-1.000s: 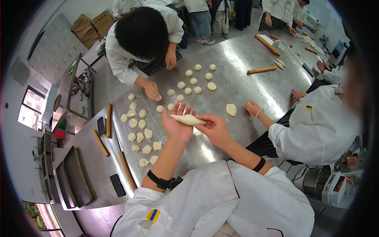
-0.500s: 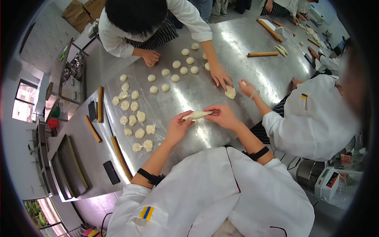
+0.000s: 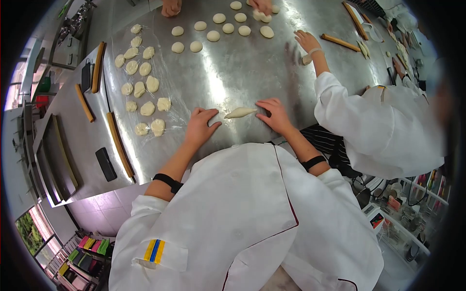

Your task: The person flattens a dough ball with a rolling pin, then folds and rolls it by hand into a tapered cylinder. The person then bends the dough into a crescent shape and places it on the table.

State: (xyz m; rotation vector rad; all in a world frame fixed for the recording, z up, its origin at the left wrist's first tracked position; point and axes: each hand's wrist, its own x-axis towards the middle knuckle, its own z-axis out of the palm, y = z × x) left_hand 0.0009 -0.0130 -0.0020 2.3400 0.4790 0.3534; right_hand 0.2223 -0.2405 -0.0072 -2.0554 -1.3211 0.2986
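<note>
A spindle-shaped piece of dough (image 3: 240, 112) with tapered ends lies on the steel table (image 3: 204, 77) in front of me. To its left is my left hand (image 3: 200, 127), thumb and fingers apart, holding nothing. My right hand (image 3: 274, 116) is just off the dough's right tip, its fingers spread with nothing between them. Left of my left hand, several rough dough lumps (image 3: 147, 108) sit on a sheet of clear plastic film (image 3: 170, 92). Several smooth round dough balls (image 3: 213, 36) are spread over the far part of the table.
Rolling pins (image 3: 120, 145) and a black phone (image 3: 106, 164) lie at the left. Baking trays (image 3: 63, 160) stand at the table's left edge. A co-worker's hand (image 3: 307, 42) rests at the right; another person's hand (image 3: 262, 6) touches dough at the far side.
My hands have let go of the dough, which now lies on the table. The view has tipped down and swung, so the far person is mostly out of frame.
</note>
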